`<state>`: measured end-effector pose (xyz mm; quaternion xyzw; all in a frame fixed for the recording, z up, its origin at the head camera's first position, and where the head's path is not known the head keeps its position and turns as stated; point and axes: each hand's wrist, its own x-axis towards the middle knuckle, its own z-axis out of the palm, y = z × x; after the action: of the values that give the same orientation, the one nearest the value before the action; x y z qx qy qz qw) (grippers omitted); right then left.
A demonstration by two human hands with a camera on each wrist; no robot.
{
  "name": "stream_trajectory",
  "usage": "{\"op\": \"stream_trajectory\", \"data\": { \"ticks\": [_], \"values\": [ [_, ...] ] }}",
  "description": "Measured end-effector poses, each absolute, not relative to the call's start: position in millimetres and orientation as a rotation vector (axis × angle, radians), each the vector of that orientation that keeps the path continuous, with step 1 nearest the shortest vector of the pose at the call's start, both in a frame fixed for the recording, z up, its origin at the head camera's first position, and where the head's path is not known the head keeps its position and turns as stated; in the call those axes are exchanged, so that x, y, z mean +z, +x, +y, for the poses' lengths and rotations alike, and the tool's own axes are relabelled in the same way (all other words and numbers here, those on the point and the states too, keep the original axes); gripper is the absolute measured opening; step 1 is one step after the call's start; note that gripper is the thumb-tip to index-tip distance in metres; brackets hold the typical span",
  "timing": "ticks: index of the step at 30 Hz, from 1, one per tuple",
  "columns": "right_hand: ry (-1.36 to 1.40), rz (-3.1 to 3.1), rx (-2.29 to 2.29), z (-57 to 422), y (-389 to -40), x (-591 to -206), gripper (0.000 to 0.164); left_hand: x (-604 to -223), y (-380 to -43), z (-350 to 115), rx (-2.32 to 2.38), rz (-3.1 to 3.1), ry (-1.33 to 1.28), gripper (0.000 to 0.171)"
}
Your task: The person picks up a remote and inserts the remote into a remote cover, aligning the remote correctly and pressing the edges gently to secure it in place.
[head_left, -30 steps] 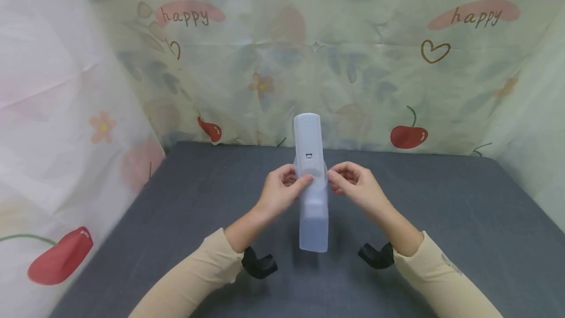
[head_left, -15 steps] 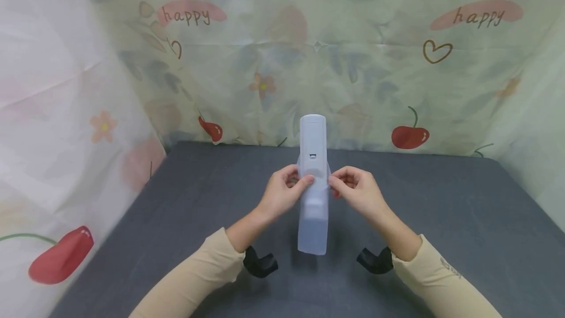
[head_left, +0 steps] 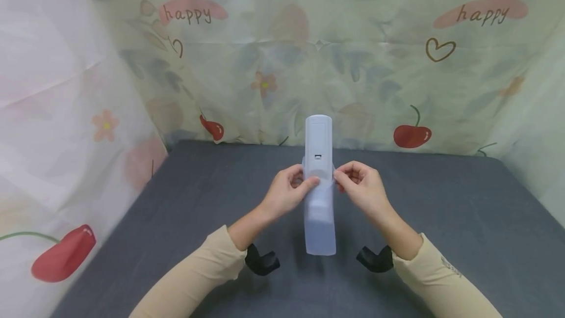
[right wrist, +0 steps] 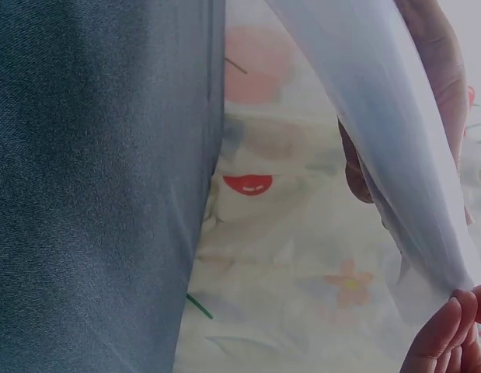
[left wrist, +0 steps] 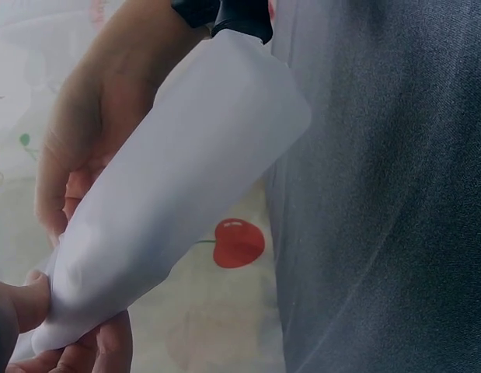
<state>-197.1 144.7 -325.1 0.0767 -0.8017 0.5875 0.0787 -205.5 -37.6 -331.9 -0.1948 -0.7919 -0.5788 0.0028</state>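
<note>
A long white device [head_left: 319,136] with a rounded top end and a small dark port stands nearly upright in the head view, above the table. A frosted, translucent plastic bag [head_left: 320,234] covers its lower part. My left hand [head_left: 284,190] holds the device through the bag, thumb across the front and fingers behind. On the other side, my right hand [head_left: 364,185] pinches the bag's edge between thumb and fingertips. Both wrist views show the bag's long smooth side; in the right wrist view a thin loose flap of plastic hangs near the pinching fingertips [right wrist: 442,326].
Dark grey cloth covers the table [head_left: 220,185]. Behind it hangs a patterned curtain [head_left: 247,63] with cherries and hearts, and another curtain [head_left: 57,136] runs along the left. Black straps [head_left: 262,261] show below both wrists.
The device and bag have shifted slightly right, both hands moving along with them. The left hand's hold and the right hand's pinch stay about the same.
</note>
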Motion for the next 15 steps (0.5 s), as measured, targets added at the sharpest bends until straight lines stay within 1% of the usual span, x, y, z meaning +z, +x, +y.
{"op": "stream_trajectory", "data": {
  "ticks": [10,15],
  "values": [
    [0.221,-2.403,1.726,143.7,-197.4,-322.6,0.017,-330.7,-203.7,-37.9,-1.821,-2.495,-0.653,0.03],
    [0.318,-2.463,1.77,143.4,-196.9,-322.2,0.015,-331.1,-203.1,-39.0,-1.789,-2.496,-0.628,0.029]
  ]
}}
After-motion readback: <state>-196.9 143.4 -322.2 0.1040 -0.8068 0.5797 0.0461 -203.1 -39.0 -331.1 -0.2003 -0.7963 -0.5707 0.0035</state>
